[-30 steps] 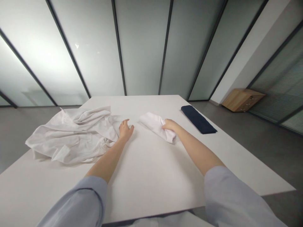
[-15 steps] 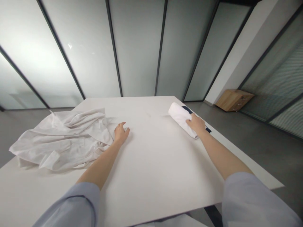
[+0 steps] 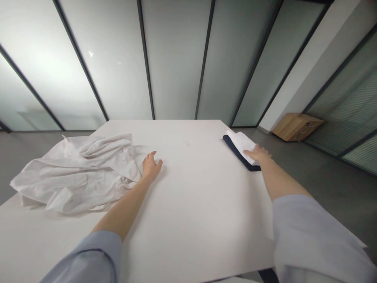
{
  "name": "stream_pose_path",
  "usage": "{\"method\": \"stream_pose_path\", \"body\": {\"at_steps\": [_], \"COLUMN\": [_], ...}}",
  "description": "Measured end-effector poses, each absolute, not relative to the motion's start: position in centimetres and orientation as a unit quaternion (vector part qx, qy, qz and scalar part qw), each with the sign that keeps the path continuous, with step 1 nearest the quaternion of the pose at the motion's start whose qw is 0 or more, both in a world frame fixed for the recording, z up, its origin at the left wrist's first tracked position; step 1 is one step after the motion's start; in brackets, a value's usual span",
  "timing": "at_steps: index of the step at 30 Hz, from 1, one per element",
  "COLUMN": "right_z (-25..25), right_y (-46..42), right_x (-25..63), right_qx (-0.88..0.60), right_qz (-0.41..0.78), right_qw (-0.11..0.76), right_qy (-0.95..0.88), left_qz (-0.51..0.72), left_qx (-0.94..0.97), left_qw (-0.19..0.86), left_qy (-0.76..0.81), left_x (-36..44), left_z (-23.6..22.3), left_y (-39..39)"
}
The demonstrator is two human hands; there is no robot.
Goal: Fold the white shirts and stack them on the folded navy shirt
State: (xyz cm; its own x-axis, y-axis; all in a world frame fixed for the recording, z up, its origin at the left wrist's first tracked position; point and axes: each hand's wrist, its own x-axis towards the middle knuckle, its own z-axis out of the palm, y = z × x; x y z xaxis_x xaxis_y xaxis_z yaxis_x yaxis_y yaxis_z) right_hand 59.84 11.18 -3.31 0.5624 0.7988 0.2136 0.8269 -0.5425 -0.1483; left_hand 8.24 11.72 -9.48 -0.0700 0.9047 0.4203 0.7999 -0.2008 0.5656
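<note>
On the right of the table, a folded white garment [image 3: 240, 142] lies over a folded navy garment [image 3: 235, 151], whose left and near edges show. My right hand [image 3: 258, 153] is on the white one's right side, thumb across its top and fingers toward its outer edge; the fingertips are partly hidden. A crumpled white garment [image 3: 85, 171], apparently a shirt, spreads loosely over the left of the table. Just beside its right edge is my left hand [image 3: 151, 165], fingers apart and slightly curved, holding nothing.
The white table [image 3: 191, 220] fills the foreground, its right edge close to the folded pile. Frosted glass panels [image 3: 173, 59] stand behind it. A wooden cabinet [image 3: 297, 126] sits on the grey floor at the far right.
My right hand has moved right with the folded white garment, which now lies flatter on the navy one. More of the navy's left side shows. My left hand has hardly moved.
</note>
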Motion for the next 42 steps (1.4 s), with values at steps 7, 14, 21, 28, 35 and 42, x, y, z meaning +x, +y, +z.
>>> {"method": "stream_pose_path", "body": {"at_steps": [7,14,21,28,35,42], "right_z": [-6.9,-7.4,-5.8,-6.7,-9.1,-9.4], "right_y": [7.4,6.1,7.0,9.0,9.4,9.6], "right_x": [56.4,55.7,52.1,41.7,38.3,38.9], "right_qx": [-0.820,-0.805,-0.781,-0.676,-0.659,-0.653], "right_qz": [-0.166,-0.118,-0.142,-0.008,0.002,-0.002], "right_qw": [0.096,0.074,0.157,0.126,0.122,0.133], "right_qy": [-0.539,-0.577,-0.588,-0.726,-0.742,-0.745], "left_qz": [0.367,0.294,0.179,0.161,0.117,0.188], "left_qx": [0.695,0.727,0.787,0.789,0.804,0.664], "left_qw": [0.049,0.045,0.037,0.034,0.032,-0.134], "left_qy": [0.616,0.619,0.590,0.592,0.583,0.711], "left_x": [8.9,9.1,9.4,9.6,9.3,-0.2], "left_z": [-9.1,-9.0,-8.7,-8.2,-6.9,-0.2], "left_y": [11.1,11.0,10.5,10.0,10.0,12.3]}}
